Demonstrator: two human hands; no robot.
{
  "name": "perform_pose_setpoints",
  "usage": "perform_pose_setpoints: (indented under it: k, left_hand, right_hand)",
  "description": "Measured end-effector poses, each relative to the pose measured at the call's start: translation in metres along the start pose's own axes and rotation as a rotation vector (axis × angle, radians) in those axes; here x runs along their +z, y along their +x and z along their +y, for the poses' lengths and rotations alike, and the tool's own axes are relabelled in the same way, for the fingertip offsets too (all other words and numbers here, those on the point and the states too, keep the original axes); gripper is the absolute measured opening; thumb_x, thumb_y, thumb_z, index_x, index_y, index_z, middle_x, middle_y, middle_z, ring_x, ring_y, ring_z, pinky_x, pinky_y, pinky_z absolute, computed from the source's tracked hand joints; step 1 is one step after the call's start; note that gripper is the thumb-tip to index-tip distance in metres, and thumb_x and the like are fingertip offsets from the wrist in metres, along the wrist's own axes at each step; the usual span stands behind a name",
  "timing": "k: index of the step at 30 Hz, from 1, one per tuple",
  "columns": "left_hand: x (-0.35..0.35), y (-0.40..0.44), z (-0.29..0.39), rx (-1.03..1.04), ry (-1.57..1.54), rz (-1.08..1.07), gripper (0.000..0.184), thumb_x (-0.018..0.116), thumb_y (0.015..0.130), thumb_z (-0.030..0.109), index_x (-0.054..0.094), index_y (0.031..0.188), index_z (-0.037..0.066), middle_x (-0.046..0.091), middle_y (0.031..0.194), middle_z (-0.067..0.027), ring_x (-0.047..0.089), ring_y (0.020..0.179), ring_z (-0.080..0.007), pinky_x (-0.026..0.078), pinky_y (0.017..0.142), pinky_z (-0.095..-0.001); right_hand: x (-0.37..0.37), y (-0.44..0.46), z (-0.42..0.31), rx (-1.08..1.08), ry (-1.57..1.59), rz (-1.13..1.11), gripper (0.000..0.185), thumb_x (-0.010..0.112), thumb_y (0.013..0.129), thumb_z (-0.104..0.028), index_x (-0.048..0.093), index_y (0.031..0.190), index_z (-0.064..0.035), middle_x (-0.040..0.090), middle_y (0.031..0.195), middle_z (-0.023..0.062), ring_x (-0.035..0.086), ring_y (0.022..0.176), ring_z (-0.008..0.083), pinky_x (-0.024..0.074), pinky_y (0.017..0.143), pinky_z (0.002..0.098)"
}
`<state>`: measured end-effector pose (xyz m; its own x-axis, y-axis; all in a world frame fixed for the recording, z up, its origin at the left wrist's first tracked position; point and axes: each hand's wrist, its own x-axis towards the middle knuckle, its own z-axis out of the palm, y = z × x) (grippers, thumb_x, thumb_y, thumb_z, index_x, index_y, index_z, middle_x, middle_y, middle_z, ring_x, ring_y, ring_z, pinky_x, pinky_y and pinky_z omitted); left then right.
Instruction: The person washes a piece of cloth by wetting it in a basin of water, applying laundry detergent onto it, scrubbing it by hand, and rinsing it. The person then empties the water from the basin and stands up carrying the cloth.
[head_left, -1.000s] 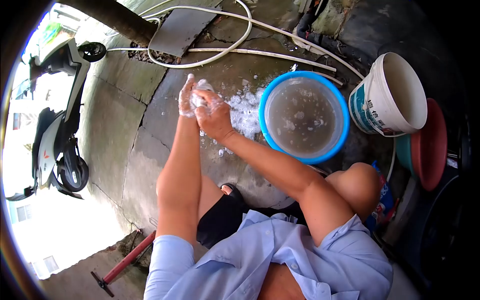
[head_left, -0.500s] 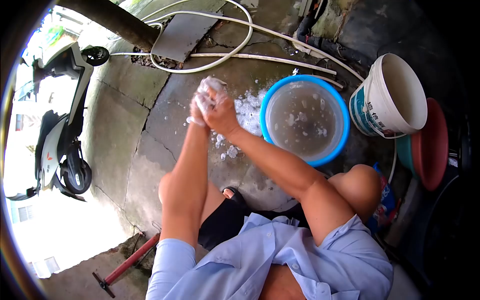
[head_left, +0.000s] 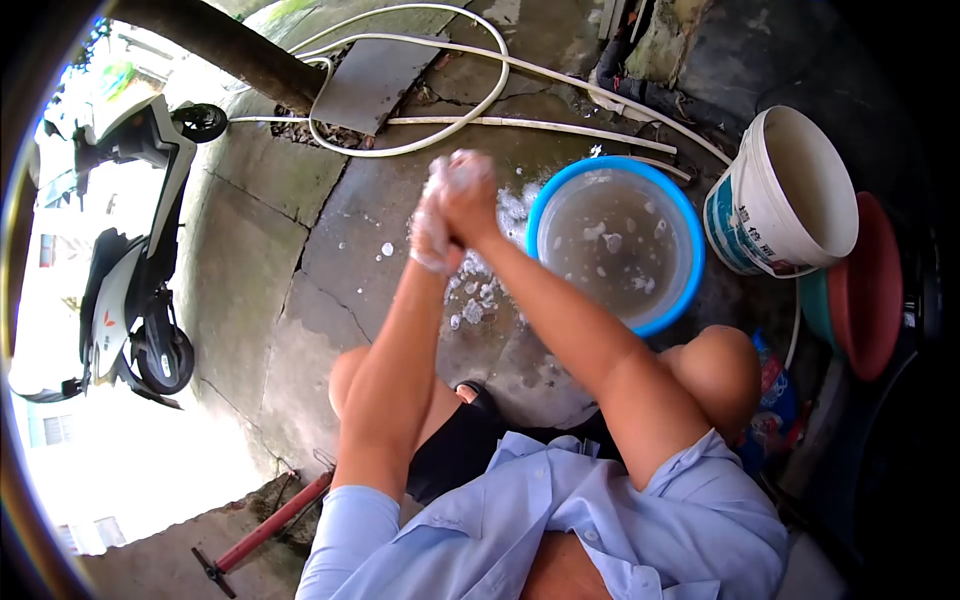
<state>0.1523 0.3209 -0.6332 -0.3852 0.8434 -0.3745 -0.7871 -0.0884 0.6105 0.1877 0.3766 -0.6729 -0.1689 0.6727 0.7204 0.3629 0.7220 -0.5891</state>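
My left hand (head_left: 431, 228) and my right hand (head_left: 472, 195) are pressed together above the wet concrete, both coated in white suds. The fingers of my right hand are curled against my left. Whether anything small lies between them is hidden by foam and motion blur. Just right of the hands stands a round basin with a blue rim (head_left: 693, 222), holding cloudy water with floating foam. Patches of suds (head_left: 478, 300) lie on the ground beneath and beside my hands.
A white bucket (head_left: 742, 205) stands right of the basin, beside a red basin (head_left: 872, 285) tipped on its side. A pale hose (head_left: 450, 124) loops across the back. At left are a scooter (head_left: 140, 265) and a red hand pump (head_left: 272, 522).
My joined hands have moved slightly to the right, nearer the basin, and their grip on each other has shifted. The whole scene sits a little further right in view.
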Motion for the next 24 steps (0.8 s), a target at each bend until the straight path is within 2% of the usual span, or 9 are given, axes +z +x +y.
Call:
perform_pose_setpoints:
  k: [3,6,7,10,14,17,18,20,24]
  left_hand:
    - [-0.009,-0.004,-0.032,0.074,0.095,-0.038,0.042,0.049,0.103,0.047,0.058,0.127,0.014,0.066,0.115,-0.0040,0.064,0.095,-0.0196,0.057,0.086,-0.0370]
    - [-0.040,0.017,0.010,-0.045,0.016,-0.058,0.047,0.047,0.102,0.056,0.060,0.116,0.013,0.067,0.104,-0.0020,0.064,0.090,-0.0178,0.056,0.082,-0.0354]
    - [-0.072,0.030,0.029,-0.153,-0.148,-0.484,0.043,0.049,0.101,0.057,0.052,0.079,0.020,0.058,0.077,0.0029,0.054,0.069,-0.0126,0.049,0.065,-0.0299]
    - [-0.068,0.030,0.052,-0.119,-0.128,-0.356,0.032,0.048,0.103,0.047,0.057,0.101,0.017,0.061,0.096,-0.0007,0.056,0.090,-0.0164,0.050,0.079,-0.0339]
    - [-0.022,-0.006,-0.008,-0.068,0.099,-0.046,0.040,0.051,0.103,0.034,0.055,0.137,0.013,0.062,0.125,-0.0051,0.058,0.119,-0.0224,0.050,0.100,-0.0390]
    - [-0.013,-0.003,-0.002,0.052,0.259,0.010,0.037,0.051,0.104,0.033,0.058,0.131,0.008,0.063,0.125,-0.0082,0.061,0.110,-0.0240,0.052,0.097,-0.0413]
    - [-0.003,0.002,0.008,0.147,0.199,0.169,0.036,0.056,0.101,0.043,0.067,0.099,0.009,0.066,0.088,-0.0002,0.061,0.078,-0.0169,0.051,0.069,-0.0341]
    - [-0.074,0.041,0.051,-0.047,-0.014,-0.588,0.045,0.051,0.101,0.053,0.063,0.085,0.012,0.065,0.080,-0.0030,0.061,0.073,-0.0195,0.051,0.066,-0.0324]
    - [-0.033,0.012,0.052,-0.015,-0.037,-0.141,0.035,0.054,0.101,0.041,0.064,0.094,0.008,0.068,0.093,-0.0071,0.066,0.087,-0.0225,0.055,0.080,-0.0357]
  right_hand:
    - [-0.014,0.014,0.018,0.853,0.837,-0.233,0.021,0.060,0.095,-0.020,0.068,0.107,-0.0040,0.070,0.101,0.0203,0.067,0.094,0.0325,0.0533,0.083,0.0443]
    - [0.022,-0.036,0.001,0.490,0.533,-0.290,0.026,0.060,0.095,-0.020,0.070,0.110,-0.0024,0.071,0.113,0.0178,0.068,0.107,0.0315,0.0518,0.096,0.0395]
    - [-0.007,-0.031,-0.039,0.572,0.620,-0.283,0.028,0.061,0.093,-0.020,0.070,0.113,-0.0025,0.070,0.116,0.0194,0.065,0.114,0.0336,0.0493,0.101,0.0397]
    - [-0.026,-0.022,-0.075,0.256,0.527,-0.136,0.032,0.064,0.092,-0.018,0.070,0.119,-0.0025,0.066,0.126,0.0207,0.060,0.123,0.0339,0.0449,0.107,0.0385]
    - [-0.004,0.006,0.004,0.641,0.626,-0.176,0.041,0.063,0.095,-0.024,0.063,0.130,-0.0022,0.066,0.125,0.0216,0.061,0.122,0.0315,0.0458,0.105,0.0367]
    - [0.010,-0.012,0.029,0.839,0.770,-0.385,0.044,0.060,0.095,-0.019,0.058,0.135,-0.0010,0.067,0.124,0.0212,0.063,0.119,0.0326,0.0477,0.103,0.0378]
    - [0.018,-0.023,0.017,0.141,0.222,-0.457,0.043,0.057,0.094,-0.020,0.059,0.133,-0.0022,0.068,0.120,0.0219,0.064,0.116,0.0327,0.0528,0.096,0.0405]
    - [-0.007,-0.034,-0.048,0.619,0.706,-0.325,0.043,0.059,0.092,-0.019,0.059,0.132,-0.0025,0.063,0.128,0.0231,0.060,0.122,0.0347,0.0495,0.101,0.0422]
    - [-0.014,-0.017,-0.060,0.342,0.548,-0.254,0.049,0.061,0.093,-0.024,0.057,0.137,-0.0024,0.054,0.140,0.0253,0.050,0.133,0.0372,0.0398,0.112,0.0413]
